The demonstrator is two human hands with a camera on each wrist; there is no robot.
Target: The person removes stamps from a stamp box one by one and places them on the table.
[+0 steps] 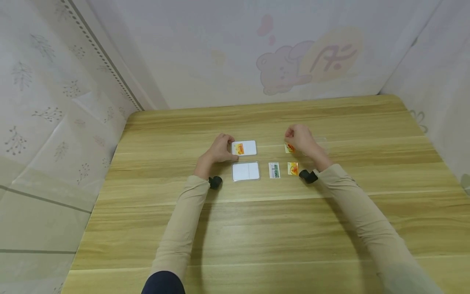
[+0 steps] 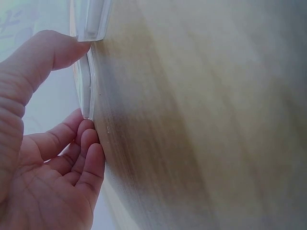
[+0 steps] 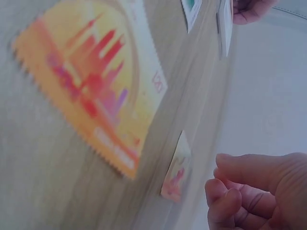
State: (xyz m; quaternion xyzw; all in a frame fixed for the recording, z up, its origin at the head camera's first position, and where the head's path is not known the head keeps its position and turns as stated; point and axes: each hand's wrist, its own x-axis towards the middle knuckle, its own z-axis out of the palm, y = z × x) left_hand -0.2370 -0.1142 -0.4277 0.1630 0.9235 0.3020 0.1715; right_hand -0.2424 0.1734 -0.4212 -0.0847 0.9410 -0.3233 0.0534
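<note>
My left hand holds a flat clear case with a white insert by its edges, thumb at the near edge and fingers at the far one. An orange-and-yellow stamp lies on the insert's left part. Just nearer on the table is a second clear case with a white insert. Over on the right, my right hand hovers beside a small stamp on the table. Its thumb and fingers are loosely bent, apart from the stamp, with nothing seen between them.
An orange-and-yellow stamp lies nearer me, with a green-and-white stamp to its left. Behind my right wrist shows a transparent flat piece. Patterned curtains stand round the wooden table.
</note>
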